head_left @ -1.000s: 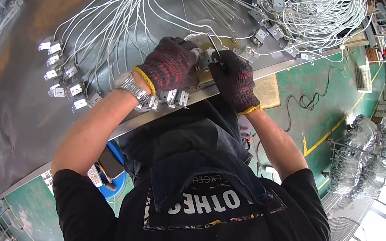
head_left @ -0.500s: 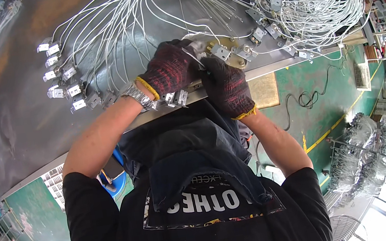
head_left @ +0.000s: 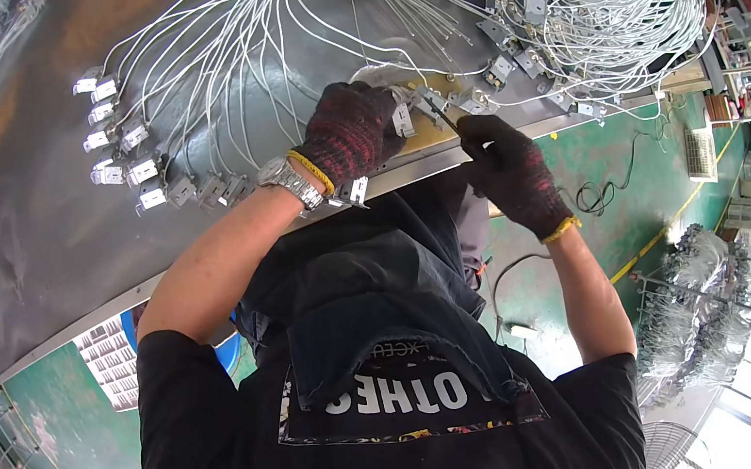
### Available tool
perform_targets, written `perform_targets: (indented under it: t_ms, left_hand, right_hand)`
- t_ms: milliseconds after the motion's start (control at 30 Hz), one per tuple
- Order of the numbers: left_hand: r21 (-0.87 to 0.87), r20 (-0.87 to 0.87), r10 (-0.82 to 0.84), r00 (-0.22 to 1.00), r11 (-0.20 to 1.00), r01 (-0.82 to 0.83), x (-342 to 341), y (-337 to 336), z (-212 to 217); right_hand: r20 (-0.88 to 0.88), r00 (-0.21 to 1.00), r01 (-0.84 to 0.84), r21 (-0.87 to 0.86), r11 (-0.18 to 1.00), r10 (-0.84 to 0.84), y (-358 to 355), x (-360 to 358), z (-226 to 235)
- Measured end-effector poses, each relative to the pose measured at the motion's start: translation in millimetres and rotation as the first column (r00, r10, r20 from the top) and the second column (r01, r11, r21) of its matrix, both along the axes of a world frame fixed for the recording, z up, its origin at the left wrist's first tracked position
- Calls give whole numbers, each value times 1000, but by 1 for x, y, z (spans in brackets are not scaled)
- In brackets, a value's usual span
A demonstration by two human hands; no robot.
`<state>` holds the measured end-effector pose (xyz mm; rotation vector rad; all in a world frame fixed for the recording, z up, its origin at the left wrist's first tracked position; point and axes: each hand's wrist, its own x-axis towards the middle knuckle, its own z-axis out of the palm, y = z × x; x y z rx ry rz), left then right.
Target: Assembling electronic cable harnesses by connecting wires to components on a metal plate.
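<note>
My left hand (head_left: 349, 129), in a dark red-and-black knit glove, is closed near the table's front edge. A small metal bracket (head_left: 402, 119) sticks out at its fingertips; the pinch itself is hidden. My right hand (head_left: 507, 164), gloved alike, is closed round a slim dark tool (head_left: 441, 111), whose kind I cannot make out. The tool's tip points up and left toward another metal bracket (head_left: 426, 101) on a yellowish board (head_left: 431, 135). White wires (head_left: 251, 38) fan from the far side of the table to a curved row of metal brackets (head_left: 143, 171) on the left.
A dense heap of white wires (head_left: 644, 5) with metal brackets lies at the right of the metal table (head_left: 33, 240). Below is a green floor (head_left: 542, 292) with a dark cable (head_left: 598, 199). A rack of bundled wires (head_left: 702, 310) stands at the lower right.
My right hand has drawn away from my left, down and to the right, with the slim tool. My left hand has shifted slightly right, and a bracket now shows at its fingertips.
</note>
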<state>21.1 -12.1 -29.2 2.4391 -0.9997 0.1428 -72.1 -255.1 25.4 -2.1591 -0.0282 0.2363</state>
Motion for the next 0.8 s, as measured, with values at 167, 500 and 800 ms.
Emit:
perform_targets:
  t_ms: [167,500,800]
  left_hand:
    - [29,-15,23,1000,999,-22,1,-5,-1]
    - [126,-54,26,998,992,-19,1,-7,3]
    - [73,-33,35,999,997,-33,3,-8,-2]
  right_hand:
    - [14,994,-106,-44,993,107,4,-1,26]
    - [203,945,-172,-360,917,257,28,-5,56]
    - [137,963,-179,-318,931,232,28,-4,58]
